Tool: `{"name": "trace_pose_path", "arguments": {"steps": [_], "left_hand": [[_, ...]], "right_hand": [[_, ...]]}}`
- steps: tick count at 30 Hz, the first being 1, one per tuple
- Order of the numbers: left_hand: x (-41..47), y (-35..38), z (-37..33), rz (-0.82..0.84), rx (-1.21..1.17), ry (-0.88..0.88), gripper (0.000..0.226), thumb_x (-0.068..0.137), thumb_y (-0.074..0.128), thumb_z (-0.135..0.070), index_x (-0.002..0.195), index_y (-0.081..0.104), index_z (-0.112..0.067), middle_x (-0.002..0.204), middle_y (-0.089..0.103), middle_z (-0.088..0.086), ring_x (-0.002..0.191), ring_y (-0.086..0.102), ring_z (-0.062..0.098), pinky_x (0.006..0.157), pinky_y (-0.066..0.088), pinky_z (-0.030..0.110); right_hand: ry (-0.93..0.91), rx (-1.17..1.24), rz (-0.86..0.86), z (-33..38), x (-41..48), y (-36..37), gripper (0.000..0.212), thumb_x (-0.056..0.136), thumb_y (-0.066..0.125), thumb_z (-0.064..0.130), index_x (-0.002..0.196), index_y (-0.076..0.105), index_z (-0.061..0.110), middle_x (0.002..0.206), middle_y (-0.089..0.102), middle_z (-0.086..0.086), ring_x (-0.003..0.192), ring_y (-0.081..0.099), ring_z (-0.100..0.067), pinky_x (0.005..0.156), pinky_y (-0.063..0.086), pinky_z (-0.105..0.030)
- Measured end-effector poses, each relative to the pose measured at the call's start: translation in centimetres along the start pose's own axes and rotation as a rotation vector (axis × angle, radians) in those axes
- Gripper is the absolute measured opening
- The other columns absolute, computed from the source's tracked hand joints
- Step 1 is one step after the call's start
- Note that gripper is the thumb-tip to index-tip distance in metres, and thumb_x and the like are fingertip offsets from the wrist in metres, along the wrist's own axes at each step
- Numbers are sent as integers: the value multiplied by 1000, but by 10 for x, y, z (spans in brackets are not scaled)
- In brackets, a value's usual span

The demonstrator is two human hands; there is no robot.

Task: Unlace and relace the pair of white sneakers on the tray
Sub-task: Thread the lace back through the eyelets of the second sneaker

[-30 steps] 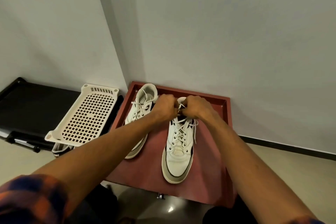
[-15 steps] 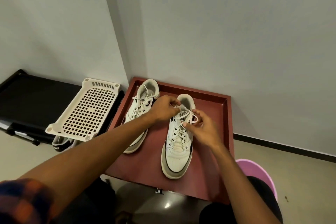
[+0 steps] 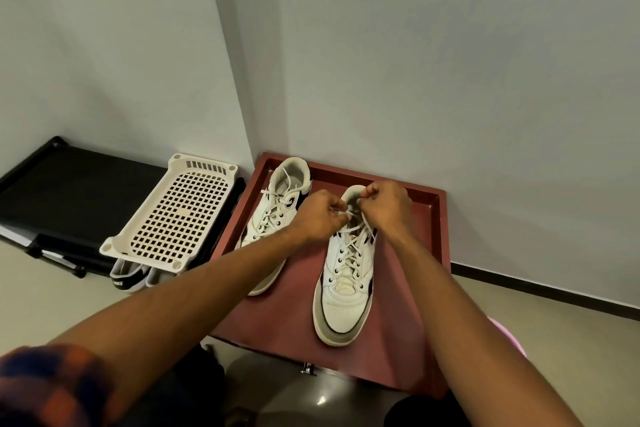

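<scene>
Two white sneakers with dark trim stand side by side on a dark red tray (image 3: 431,253), toes toward me. The right sneaker (image 3: 344,291) is laced up to its top eyelets. My left hand (image 3: 320,217) and my right hand (image 3: 386,206) meet over its collar, and each pinches an end of its white lace (image 3: 356,227). The left sneaker (image 3: 277,215) lies partly under my left forearm, its laces tied loosely.
A cream perforated plastic rack (image 3: 173,215) stands left of the tray, with a dark-and-white shoe (image 3: 128,276) under it. A black shelf (image 3: 69,191) lies further left. A grey wall rises just behind the tray. A pink object (image 3: 509,333) shows by my right arm.
My right hand has gone from the sneaker's right side back up to the collar, close to my left hand. Both hands keep hold of the lace ends. The view has shifted slightly.
</scene>
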State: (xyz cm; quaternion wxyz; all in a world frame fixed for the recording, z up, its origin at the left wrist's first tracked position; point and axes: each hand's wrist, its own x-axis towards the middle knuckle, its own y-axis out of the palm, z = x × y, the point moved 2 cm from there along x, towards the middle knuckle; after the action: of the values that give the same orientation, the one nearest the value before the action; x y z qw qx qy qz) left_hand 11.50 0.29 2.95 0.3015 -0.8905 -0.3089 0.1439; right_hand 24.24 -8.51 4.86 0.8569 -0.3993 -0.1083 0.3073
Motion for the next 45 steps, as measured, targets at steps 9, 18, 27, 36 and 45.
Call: {"name": "trace_pose_path", "arguments": {"steps": [9, 18, 27, 36, 45], "left_hand": [[11, 1, -8, 5, 91, 59, 31, 87, 60, -3, 114, 74, -10, 106, 76, 4, 92, 70, 12, 78, 47, 12], [15, -11, -9, -114, -6, 110, 22, 87, 61, -5, 98, 78, -13, 90, 76, -4, 79, 69, 5, 75, 51, 18], [-19, -6, 15, -78, -213, -147, 29, 88, 71, -18, 116, 64, -17, 92, 66, -13, 80, 63, 0, 76, 51, 16], [-41, 33, 10, -3, -254, -57, 56, 65, 84, -23, 115, 61, -17, 96, 73, -5, 84, 71, 7, 81, 60, 35], [-51, 38, 27, 72, -361, -129, 80, 61, 90, -21, 129, 47, -31, 116, 68, -9, 102, 68, 7, 94, 56, 39]], "right_hand": [[43, 161, -45, -17, -8, -6, 11, 88, 70, 24, 82, 79, 24, 72, 74, 9, 73, 70, -6, 67, 51, -23], [-305, -9, 104, -36, -32, -2, 25, 85, 80, 30, 109, 79, 21, 99, 73, 6, 81, 64, -12, 74, 52, -30], [-350, -550, 409, 1, 11, 16, 24, 78, 71, 21, 100, 79, 25, 102, 75, -1, 92, 69, -24, 78, 57, -34], [-328, -809, 794, 18, 23, 36, 20, 94, 57, 18, 102, 73, 11, 97, 70, -4, 88, 66, -23, 82, 56, -36], [-360, -510, 490, 6, 21, 13, 20, 90, 57, 20, 89, 77, 21, 88, 74, 2, 79, 66, -20, 71, 54, -34]]}}
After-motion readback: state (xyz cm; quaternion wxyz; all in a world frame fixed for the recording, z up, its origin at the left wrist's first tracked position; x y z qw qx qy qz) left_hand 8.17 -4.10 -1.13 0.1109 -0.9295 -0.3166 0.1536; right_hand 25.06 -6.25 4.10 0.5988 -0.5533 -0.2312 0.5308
